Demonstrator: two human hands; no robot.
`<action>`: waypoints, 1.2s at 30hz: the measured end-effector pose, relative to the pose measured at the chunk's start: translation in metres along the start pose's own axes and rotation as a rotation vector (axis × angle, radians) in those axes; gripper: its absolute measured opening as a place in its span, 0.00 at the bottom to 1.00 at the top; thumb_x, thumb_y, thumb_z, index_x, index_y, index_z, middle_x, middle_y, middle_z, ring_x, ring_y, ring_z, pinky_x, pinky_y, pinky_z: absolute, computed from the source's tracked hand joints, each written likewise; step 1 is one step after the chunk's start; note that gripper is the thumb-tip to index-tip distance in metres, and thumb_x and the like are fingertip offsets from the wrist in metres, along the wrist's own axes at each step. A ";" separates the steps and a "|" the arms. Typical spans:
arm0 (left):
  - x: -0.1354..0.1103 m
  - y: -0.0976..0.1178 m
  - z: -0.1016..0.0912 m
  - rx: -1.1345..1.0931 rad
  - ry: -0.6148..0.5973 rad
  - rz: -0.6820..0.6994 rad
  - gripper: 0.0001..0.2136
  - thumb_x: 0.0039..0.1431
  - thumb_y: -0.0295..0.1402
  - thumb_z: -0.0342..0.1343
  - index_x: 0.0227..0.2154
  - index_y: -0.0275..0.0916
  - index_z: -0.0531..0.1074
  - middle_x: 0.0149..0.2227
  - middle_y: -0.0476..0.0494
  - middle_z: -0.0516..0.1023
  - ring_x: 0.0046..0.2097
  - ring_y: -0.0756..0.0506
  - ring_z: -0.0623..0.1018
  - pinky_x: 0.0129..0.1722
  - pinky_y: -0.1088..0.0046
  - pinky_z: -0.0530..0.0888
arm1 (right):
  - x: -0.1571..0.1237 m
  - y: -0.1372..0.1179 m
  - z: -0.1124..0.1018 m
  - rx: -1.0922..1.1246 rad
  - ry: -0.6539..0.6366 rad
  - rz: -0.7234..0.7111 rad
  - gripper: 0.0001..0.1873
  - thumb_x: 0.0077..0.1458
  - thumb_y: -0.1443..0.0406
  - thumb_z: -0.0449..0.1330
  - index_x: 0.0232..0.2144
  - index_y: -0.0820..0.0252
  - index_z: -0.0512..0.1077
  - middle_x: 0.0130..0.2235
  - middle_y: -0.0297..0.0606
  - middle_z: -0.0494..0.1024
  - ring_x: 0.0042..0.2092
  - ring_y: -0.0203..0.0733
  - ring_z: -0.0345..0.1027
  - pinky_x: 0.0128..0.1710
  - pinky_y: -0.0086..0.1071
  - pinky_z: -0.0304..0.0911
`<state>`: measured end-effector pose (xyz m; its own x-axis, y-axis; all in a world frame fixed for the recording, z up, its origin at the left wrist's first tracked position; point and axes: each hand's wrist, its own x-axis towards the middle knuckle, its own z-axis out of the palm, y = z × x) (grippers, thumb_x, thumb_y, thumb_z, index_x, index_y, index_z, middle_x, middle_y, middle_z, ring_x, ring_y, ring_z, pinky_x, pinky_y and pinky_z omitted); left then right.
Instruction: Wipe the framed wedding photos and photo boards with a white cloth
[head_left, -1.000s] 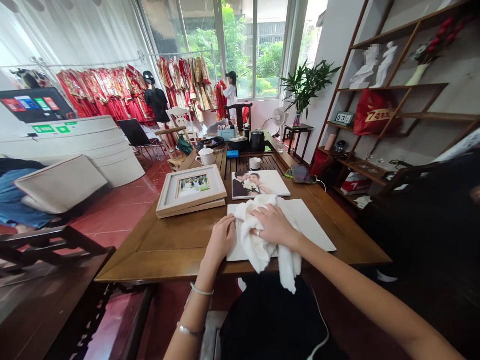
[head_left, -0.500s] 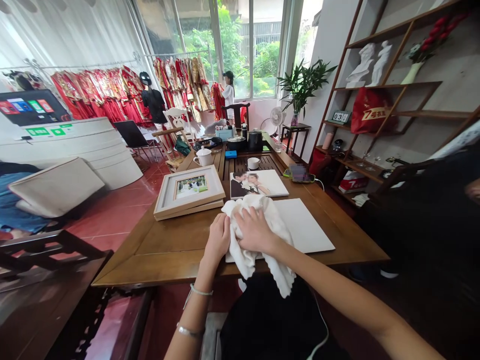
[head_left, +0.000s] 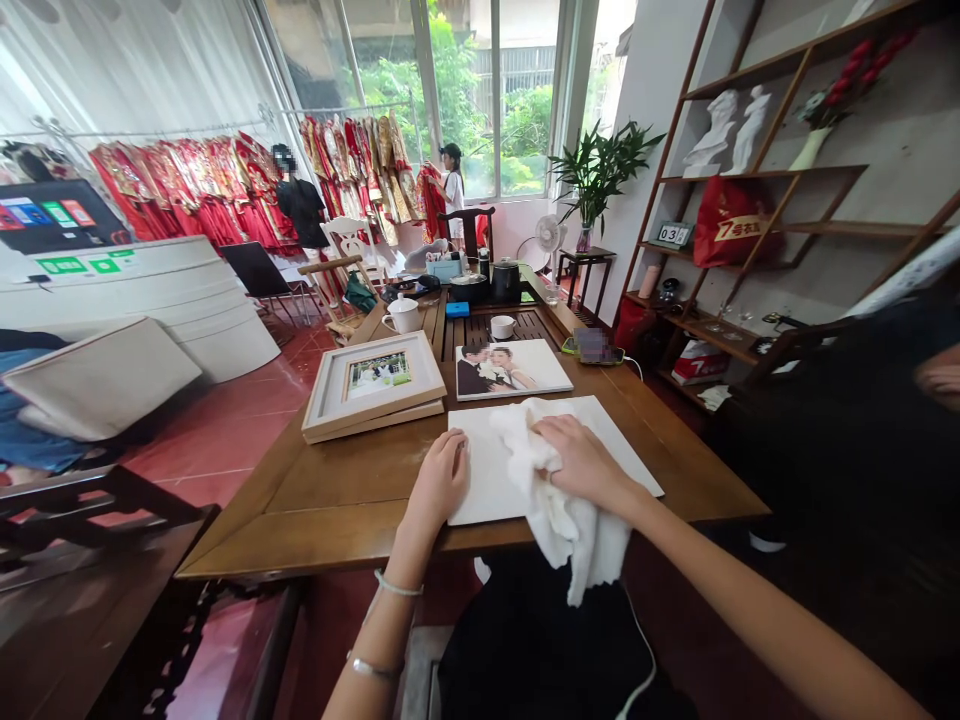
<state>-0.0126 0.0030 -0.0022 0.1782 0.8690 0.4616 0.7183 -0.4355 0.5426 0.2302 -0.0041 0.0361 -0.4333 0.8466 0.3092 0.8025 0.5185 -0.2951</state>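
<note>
A blank white panel (head_left: pixel 487 475) lies flat at the near edge of the wooden table (head_left: pixel 330 490). My left hand (head_left: pixel 441 478) is closed at the panel's left edge, fingers curled over it. Bunched under my right hand (head_left: pixel 585 460) is a white cloth (head_left: pixel 574 530), pressed on the panel right of its middle. The cloth's lower end hangs past the table's front edge. Behind the panel lies a photo print of a couple (head_left: pixel 517 370). To its left rests a pale wooden picture frame (head_left: pixel 375 375) holding a photo, on top of another frame.
A lidded white mug (head_left: pixel 403 315), a white cup (head_left: pixel 502 326) and a phone on a cable (head_left: pixel 592 347) stand or lie farther back. On the right, a person in dark clothes (head_left: pixel 847 440) is beside the table. Red garments (head_left: pixel 195 195) hang at the back.
My right hand has slid the cloth to the right across the panel, uncovering its left part. My left hand stays at the left edge.
</note>
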 end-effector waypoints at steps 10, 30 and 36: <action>0.000 -0.002 0.001 -0.002 0.024 -0.005 0.11 0.62 0.29 0.46 0.42 0.36 0.72 0.50 0.34 0.76 0.55 0.40 0.74 0.57 0.57 0.70 | 0.027 0.106 -0.013 -0.048 0.084 -0.022 0.16 0.47 0.63 0.61 0.41 0.61 0.71 0.46 0.47 0.76 0.49 0.54 0.65 0.49 0.43 0.59; -0.001 -0.002 0.001 -0.005 0.016 -0.012 0.11 0.61 0.27 0.46 0.41 0.35 0.73 0.50 0.32 0.76 0.55 0.38 0.75 0.57 0.55 0.70 | -0.050 0.072 -0.025 0.100 0.002 -0.131 0.22 0.42 0.70 0.56 0.44 0.61 0.72 0.46 0.48 0.75 0.52 0.56 0.65 0.52 0.48 0.60; 0.000 -0.003 0.000 -0.006 0.017 0.008 0.11 0.61 0.27 0.46 0.40 0.36 0.73 0.50 0.33 0.76 0.54 0.39 0.75 0.56 0.56 0.71 | 0.004 0.113 -0.016 0.053 0.101 -0.023 0.25 0.40 0.68 0.57 0.44 0.60 0.72 0.47 0.47 0.76 0.51 0.56 0.66 0.53 0.48 0.59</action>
<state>-0.0150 0.0043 -0.0045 0.1722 0.8615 0.4776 0.7129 -0.4436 0.5432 0.3261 0.0556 0.0188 -0.4054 0.8196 0.4048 0.7692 0.5451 -0.3334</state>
